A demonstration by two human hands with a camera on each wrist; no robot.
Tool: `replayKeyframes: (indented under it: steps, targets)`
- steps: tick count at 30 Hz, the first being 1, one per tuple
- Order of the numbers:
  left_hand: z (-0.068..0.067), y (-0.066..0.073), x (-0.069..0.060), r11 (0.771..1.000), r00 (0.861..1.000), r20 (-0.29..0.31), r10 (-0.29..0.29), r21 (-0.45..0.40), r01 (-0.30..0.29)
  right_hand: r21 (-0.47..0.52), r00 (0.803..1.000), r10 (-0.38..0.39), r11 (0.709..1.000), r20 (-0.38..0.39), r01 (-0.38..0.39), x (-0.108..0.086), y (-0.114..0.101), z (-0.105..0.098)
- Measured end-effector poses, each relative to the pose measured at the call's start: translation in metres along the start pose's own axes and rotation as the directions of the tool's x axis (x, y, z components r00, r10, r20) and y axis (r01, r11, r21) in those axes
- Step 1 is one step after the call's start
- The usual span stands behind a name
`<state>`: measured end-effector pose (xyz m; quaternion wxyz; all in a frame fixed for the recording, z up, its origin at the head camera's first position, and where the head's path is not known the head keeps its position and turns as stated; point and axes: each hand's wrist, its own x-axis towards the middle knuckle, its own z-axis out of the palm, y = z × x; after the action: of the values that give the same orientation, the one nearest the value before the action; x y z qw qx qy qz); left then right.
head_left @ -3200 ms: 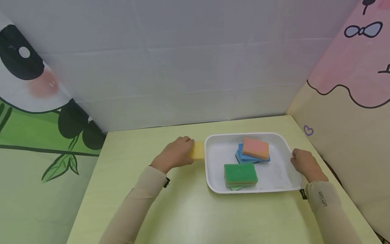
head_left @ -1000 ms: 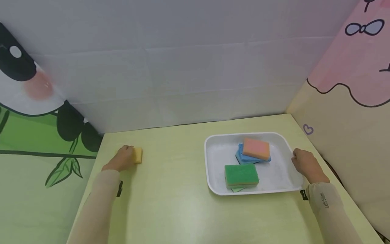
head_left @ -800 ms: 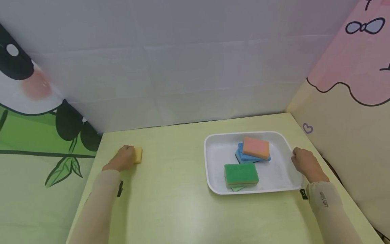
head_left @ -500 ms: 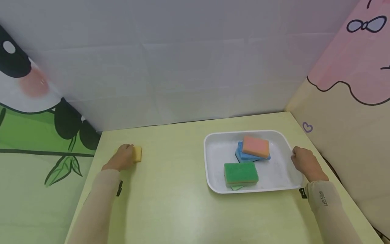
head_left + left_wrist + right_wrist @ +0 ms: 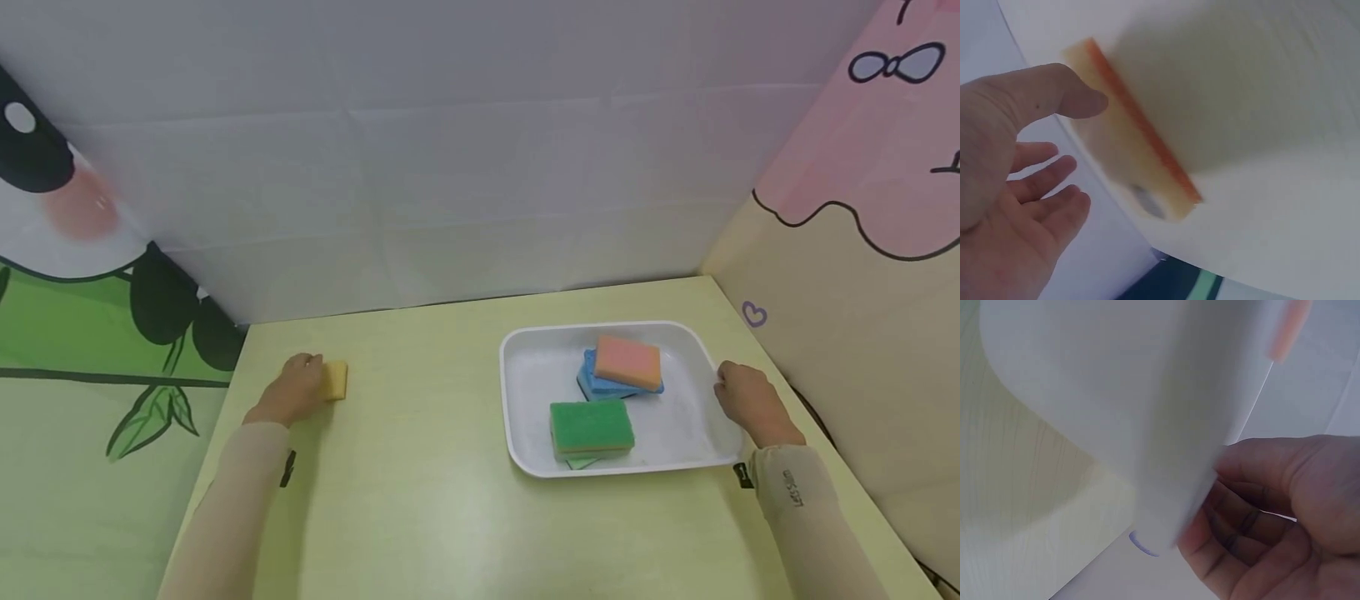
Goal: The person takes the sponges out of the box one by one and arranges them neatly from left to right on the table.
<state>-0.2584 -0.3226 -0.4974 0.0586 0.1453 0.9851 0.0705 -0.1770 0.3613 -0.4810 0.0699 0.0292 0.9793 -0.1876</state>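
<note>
At the far left of the table in the head view, a yellow sponge [image 5: 337, 381] lies beside my left hand [image 5: 295, 388]. The left wrist view gives this sponge [image 5: 1119, 122] an orange layer along one long edge. There the thumb of my left hand [image 5: 1019, 169] overlaps the sponge, while the fingers are parted from it and loosely bent. My right hand [image 5: 756, 405] grips the right rim of a white tray [image 5: 527, 375]. Up close in the right wrist view, thumb and fingers of the right hand [image 5: 1285, 500] pinch the tray's edge [image 5: 1172, 425].
Inside the tray sit a green sponge [image 5: 592, 427] over a light green piece, and a pink-orange sponge [image 5: 628, 362] on top of blue sponges [image 5: 590, 385]. A pale wooden table [image 5: 420, 467] carries everything. Cloth walls [image 5: 465, 167] stand behind and at both sides.
From beside the tray, my left hand carried the yellow sponge leftward to the table's left side. It has since drawn slightly off the sponge. Right hand and tray stayed in place.
</note>
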Motion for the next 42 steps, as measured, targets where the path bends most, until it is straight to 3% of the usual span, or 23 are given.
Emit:
replayKeyframes:
  steps: [4, 11, 24, 31, 37, 42]
  targets:
    - [-0.011, 0.011, -0.002, 1.0, 1.0, -0.022, 0.001, -0.004, -0.001, -0.003, 1.0, -0.003, 1.0, -0.003, 0.003, 0.001, -0.001, 0.0]
    - [-0.025, 0.03, -0.005, 0.996, 0.998, 0.049, -0.048, -0.07, 0.051, -0.016, 1.0, -0.019, 1.0, -0.014, 0.018, 0.003, 0.003, 0.004]
    - [-0.049, 0.074, -0.032, 0.998, 0.998, -0.002, -0.06, -0.016, 0.059, -0.026, 1.0, -0.005, 1.0, 0.003, 0.005, 0.002, 0.0, 0.003]
    - [-0.055, 0.092, -0.046, 0.998, 0.997, -0.036, -0.062, -0.019, 0.062, -0.047, 1.0, -0.012, 0.999, 0.001, 0.012, 0.002, -0.002, 0.001]
    - [-0.056, 0.1, -0.05, 0.999, 0.997, -0.066, -0.041, -0.004, 0.041, -0.051, 1.0, -0.015, 0.999, -0.001, 0.015, 0.002, -0.002, 0.001]
    - [-0.055, 0.11, -0.051, 0.999, 0.999, -0.036, -0.041, 0.001, 0.041, -0.054, 1.0, -0.027, 0.998, -0.009, 0.026, 0.001, 0.001, 0.002]
